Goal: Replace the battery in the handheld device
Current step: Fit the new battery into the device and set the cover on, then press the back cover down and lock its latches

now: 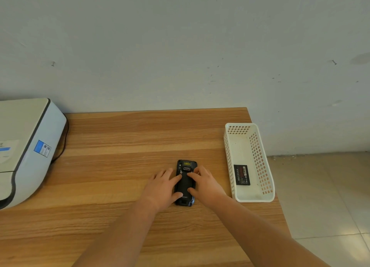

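A black handheld device (185, 183) lies back side up on the wooden table (120, 166), its scanner window at the far end. My left hand (162, 188) rests on its left edge, index finger and thumb touching the back cover. My right hand (206, 184) rests on the right edge, with fingers near the latch area and the thumb on the cover. A black battery (241, 174) with a red label lies flat in the white plastic basket (260, 152) to the right.
A white and grey printer (24, 146) with a black cable stands at the table's left. The basket sits at the table's right edge, beyond which is tiled floor (330, 196). A grey wall runs behind the table.
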Motion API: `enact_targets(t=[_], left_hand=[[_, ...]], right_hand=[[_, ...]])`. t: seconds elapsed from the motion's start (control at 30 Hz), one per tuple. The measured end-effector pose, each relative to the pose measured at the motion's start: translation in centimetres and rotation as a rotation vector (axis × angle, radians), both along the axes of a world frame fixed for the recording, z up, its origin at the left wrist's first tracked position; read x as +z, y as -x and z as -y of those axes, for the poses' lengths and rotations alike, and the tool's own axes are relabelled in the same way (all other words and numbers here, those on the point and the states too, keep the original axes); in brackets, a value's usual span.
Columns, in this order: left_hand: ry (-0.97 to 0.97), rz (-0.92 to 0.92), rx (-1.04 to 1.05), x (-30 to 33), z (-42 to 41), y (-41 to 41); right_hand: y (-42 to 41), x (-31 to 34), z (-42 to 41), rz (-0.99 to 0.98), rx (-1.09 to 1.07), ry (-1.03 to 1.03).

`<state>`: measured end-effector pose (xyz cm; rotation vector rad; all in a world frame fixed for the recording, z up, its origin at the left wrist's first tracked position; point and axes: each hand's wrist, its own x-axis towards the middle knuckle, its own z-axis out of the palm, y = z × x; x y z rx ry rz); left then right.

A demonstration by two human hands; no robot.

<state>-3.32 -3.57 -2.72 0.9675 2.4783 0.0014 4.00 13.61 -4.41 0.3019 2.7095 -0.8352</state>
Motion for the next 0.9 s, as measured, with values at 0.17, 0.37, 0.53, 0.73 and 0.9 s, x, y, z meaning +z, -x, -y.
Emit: enact_targets(t=[0.17, 0.37, 0.53, 0.73, 0.9], left_hand=[[-0.017, 0.001, 0.007, 0.1, 0.0, 0.2], [-0.041, 0.009, 0.005, 0.8, -0.7, 0.6], [-0.077, -0.013, 0.134, 0.9, -1.3, 1.4], [-0.140, 0.338, 0.607, -0.5, -2.9, 2.8], [-0.202, 0.392, 0.666, -0.7, -3.5, 3.0]], right_hand=[[-0.4, -0.1, 0.1, 0.014, 0.029, -0.073], [-0.8, 0.3, -0.3, 0.013, -0.005, -0.066], [-0.3, 0.5, -0.7, 0.034, -0.281, -0.014], [2.5, 0.8, -0.5, 0.271, -0.569, 0.283], [3.1, 0.5, -0.4, 0.297, -0.588, 0.303]])
